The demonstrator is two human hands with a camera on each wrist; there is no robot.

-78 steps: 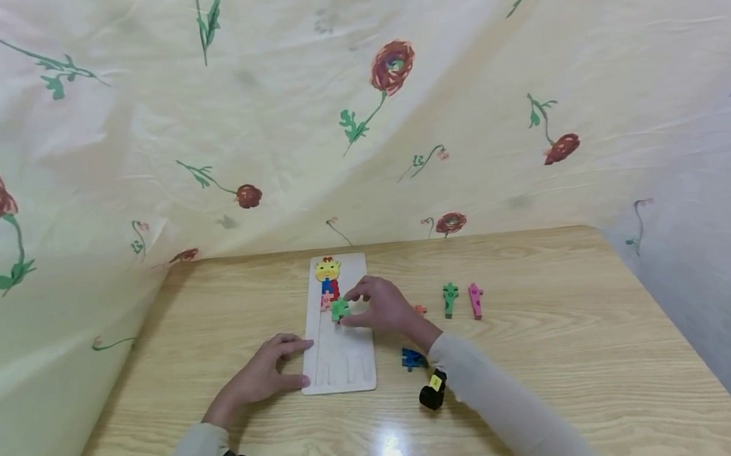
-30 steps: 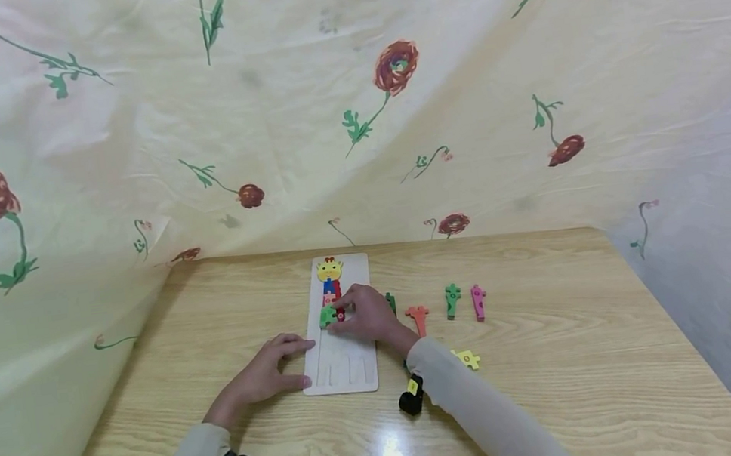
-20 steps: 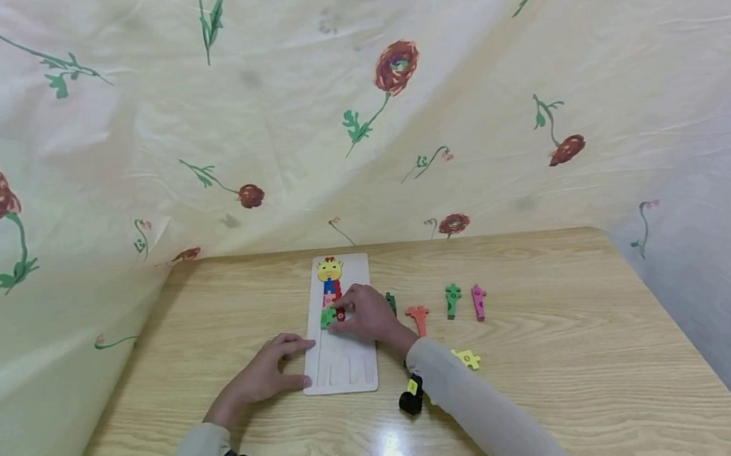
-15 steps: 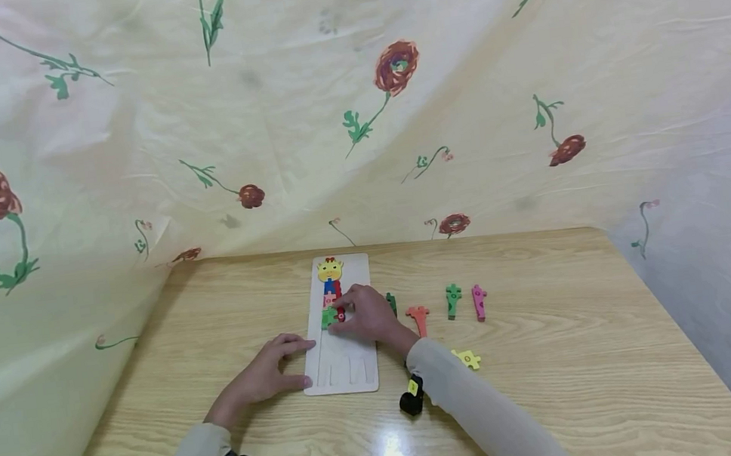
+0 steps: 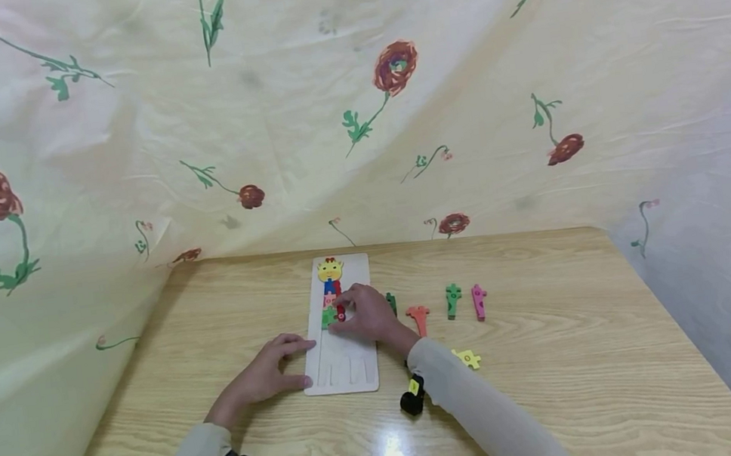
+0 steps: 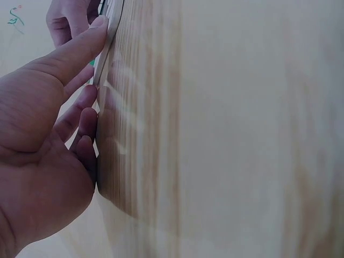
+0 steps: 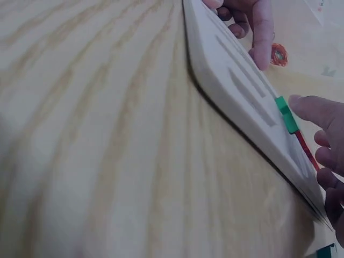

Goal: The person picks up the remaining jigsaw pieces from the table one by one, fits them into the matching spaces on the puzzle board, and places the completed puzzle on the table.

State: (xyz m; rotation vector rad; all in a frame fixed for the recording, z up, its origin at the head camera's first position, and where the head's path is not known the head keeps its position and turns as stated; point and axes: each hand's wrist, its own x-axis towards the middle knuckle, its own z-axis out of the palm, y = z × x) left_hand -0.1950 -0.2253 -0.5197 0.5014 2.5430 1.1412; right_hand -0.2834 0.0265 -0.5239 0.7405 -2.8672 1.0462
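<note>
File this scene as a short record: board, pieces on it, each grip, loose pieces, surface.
Board: white, lying flat
On board: yellow giraffe head, blue piece, red piece, pink piece
Left grip: touching the board's left edge
Right grip: pinching green piece on the board; full seating unclear
Loose, right of board: orange piece, long green piece, magenta piece, yellow piece, partly hidden dark green piece
Surface: wooden table

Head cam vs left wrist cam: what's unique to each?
Head only: the giraffe-face piece at the top of the board, and loose pieces right of it, among them a pink piece, an orange piece and a yellow piece.
Left wrist only: palm side of the left hand, close up.
Both: parts of both hands, including the right hand, plus the board (edge-on in left wrist) and wooden table.
</note>
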